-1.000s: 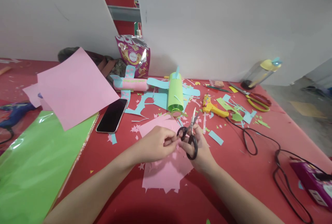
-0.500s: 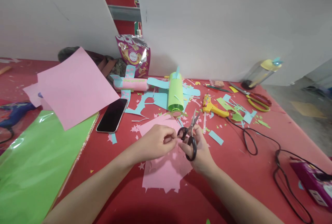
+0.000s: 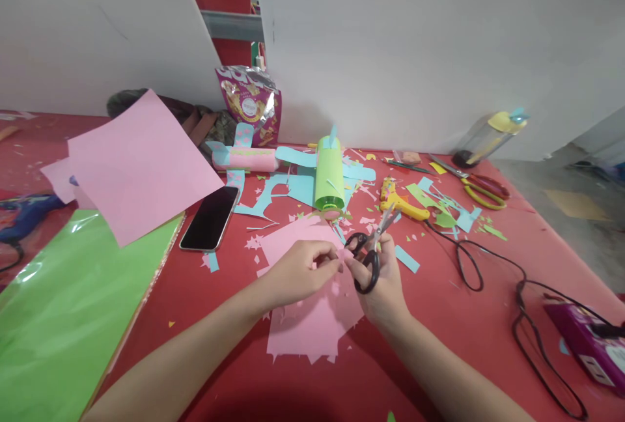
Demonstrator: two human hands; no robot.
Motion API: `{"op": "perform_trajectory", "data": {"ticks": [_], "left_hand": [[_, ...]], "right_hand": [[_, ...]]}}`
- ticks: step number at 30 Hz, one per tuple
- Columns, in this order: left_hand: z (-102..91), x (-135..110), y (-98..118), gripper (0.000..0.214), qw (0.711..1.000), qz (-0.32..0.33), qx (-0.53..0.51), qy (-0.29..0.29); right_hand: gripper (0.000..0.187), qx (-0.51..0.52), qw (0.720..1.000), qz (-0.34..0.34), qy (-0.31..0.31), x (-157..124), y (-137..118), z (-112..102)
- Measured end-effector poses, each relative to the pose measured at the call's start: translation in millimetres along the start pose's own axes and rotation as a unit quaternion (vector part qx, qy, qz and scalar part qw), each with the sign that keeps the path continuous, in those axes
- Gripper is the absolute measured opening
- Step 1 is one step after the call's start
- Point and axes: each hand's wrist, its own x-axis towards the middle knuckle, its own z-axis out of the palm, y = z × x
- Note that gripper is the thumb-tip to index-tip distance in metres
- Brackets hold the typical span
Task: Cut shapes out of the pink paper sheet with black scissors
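Observation:
Between the fingertips of both hands is a small pink paper piece [image 3: 342, 254], its outline partly hidden. My left hand [image 3: 303, 272] pinches it from the left. Scissors [image 3: 373, 254] with black handles hang in my right hand [image 3: 385, 282], blades pointing up and away, while its thumb and a finger touch the paper piece. Below both hands lies a pink paper sheet [image 3: 305, 337] with jagged cut edges. Small pink scraps, some star-shaped, are scattered around it. Just beyond stands a green paper tube plane [image 3: 329, 171] with light blue wings.
A pink paper tube plane [image 3: 254, 159] lies behind a phone [image 3: 211, 219]. To the right are a yellow glue gun [image 3: 401, 202] with a black cord, larger scissors [image 3: 476, 184], a bottle [image 3: 488, 139] and a purple power strip [image 3: 583, 344]. Green sheets [image 3: 63, 318] lie left.
My right hand has shifted slightly right, and the scissors have tilted further right. The small pink piece now shows more clearly between the fingertips. My left hand stays nearly in place.

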Motion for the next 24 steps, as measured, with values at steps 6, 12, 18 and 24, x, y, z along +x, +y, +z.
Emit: {"op": "perform_trajectory", "data": {"ticks": [6,12,18,24], "left_hand": [[9.5,1.3,-1.2,0.026,0.999,-0.001,-0.03,0.045],[5.9,1.3,-1.3,0.025,0.997,0.018,-0.028,0.063],[-14.2,0.8,-1.2,0.019,0.994,0.013,-0.015,0.106],[-30.1,-2.1,2.9,0.018,0.989,-0.007,-0.057,0.138]], "right_hand": [[0.029,-0.003,1.0,-0.012,0.003,-1.4,0.9,0.1],[0.03,0.01,1.0,0.003,0.0,-0.7,0.9,-1.4],[0.033,-0.009,0.996,0.063,-0.056,-0.8,0.8,-0.2],[0.044,0.007,0.967,0.144,-0.212,-4.8,-1.0,0.6]]}}
